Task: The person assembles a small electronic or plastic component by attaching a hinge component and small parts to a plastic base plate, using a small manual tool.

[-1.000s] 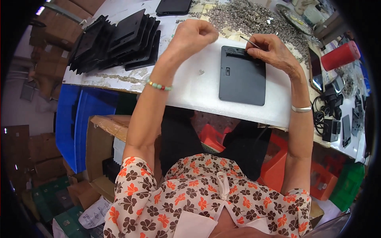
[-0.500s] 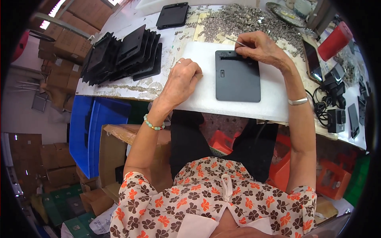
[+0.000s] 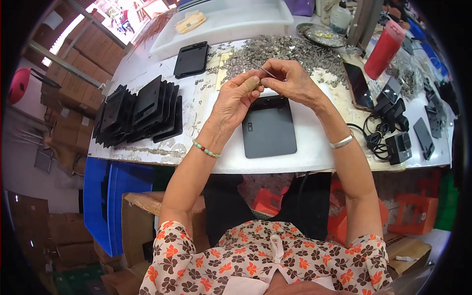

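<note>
A dark grey plastic panel (image 3: pixel 270 130) with a slot along its far end lies flat on a white foam sheet (image 3: pixel 314 142). Over that far end my two hands meet, fingertips together. My left hand (image 3: pixel 238 96) is closed in a pinch; whatever it holds is too small to make out. In my right hand (image 3: pixel 290 81), between thumb and fingers, is a thin metal rod-like tool (image 3: pixel 263 70) pointing up to the left. Beyond the hands spreads a heap of small metal pieces (image 3: pixel 280 49).
Stacked black plastic panels (image 3: pixel 147 110) stand at the left, with a single black panel (image 3: pixel 191 59) farther back. A white tray (image 3: pixel 221 32) is behind. At right lie a phone (image 3: pixel 358 86), a red bottle (image 3: pixel 384 49) and cabled black devices (image 3: pixel 397 147). A blue bin (image 3: pixel 118 196) is below left.
My left hand has risen from the foam sheet to meet the right hand above the panel. My right hand has come off the panel's upper edge. The view has shifted.
</note>
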A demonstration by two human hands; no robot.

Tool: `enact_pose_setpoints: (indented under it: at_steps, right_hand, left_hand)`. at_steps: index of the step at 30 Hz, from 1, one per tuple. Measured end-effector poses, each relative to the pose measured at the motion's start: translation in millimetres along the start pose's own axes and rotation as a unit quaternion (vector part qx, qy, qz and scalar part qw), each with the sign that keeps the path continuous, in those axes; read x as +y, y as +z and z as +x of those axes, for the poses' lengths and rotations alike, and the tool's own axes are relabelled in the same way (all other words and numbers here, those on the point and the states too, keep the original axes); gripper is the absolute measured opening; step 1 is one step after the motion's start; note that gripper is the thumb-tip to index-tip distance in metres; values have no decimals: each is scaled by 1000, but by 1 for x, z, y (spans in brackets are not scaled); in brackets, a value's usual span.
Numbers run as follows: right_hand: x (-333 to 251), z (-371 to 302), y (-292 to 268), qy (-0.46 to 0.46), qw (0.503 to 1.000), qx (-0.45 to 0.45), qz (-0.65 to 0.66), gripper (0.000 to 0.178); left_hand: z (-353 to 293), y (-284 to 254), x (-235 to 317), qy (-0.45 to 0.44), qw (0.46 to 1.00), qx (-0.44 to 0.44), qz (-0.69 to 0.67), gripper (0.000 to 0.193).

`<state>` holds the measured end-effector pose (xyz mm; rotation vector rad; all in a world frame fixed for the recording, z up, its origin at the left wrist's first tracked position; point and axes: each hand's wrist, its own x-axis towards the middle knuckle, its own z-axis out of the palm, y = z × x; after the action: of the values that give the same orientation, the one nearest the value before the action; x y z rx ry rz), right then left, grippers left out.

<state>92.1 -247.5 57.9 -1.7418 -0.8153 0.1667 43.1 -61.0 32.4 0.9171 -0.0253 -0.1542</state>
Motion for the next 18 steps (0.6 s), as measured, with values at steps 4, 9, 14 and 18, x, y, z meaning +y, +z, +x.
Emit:
enact_pose_setpoints:
  at_steps: [4,9,14,18]
  right_hand:
    - [4,3,-2,-37,999,22,-23,18]
    - [3,4,-1,-26,998,13,-48,20]
    - [0,3,7,11,999,40,33,18]
    - [6,4,7,47,998,31,41,18]
  left_hand:
    - [10,-8,-7,23,1000,-4,-12,20]
    - [14,-11,-15,41,998,-9,-52,19]
    - [14,-12,-16,61,996,-16,-69,18]
    - [12,-10,-14,65,997,5,-52,18]
